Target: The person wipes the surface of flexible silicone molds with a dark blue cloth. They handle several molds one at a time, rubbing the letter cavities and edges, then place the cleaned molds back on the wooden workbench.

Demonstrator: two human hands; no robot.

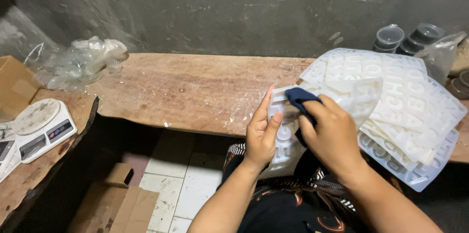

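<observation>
My left hand (262, 133) grips the left edge of a white silicone letter mould (359, 96), held tilted above my lap at the front edge of the wooden bench (190, 91). My right hand (330, 135) presses a dark blue cloth (300, 98) against the mould's face. Behind and to the right, a stack of several similar white letter moulds (415, 111) lies on the bench and overhangs its front edge.
A white digital scale (41, 128) sits on the left bench arm beside a cardboard box (14, 84). A heap of clear plastic bags (80, 64) lies at the back left. Small lidded plastic containers (405, 40) stand at the back right. Cardboard (117, 201) lies on the tiled floor.
</observation>
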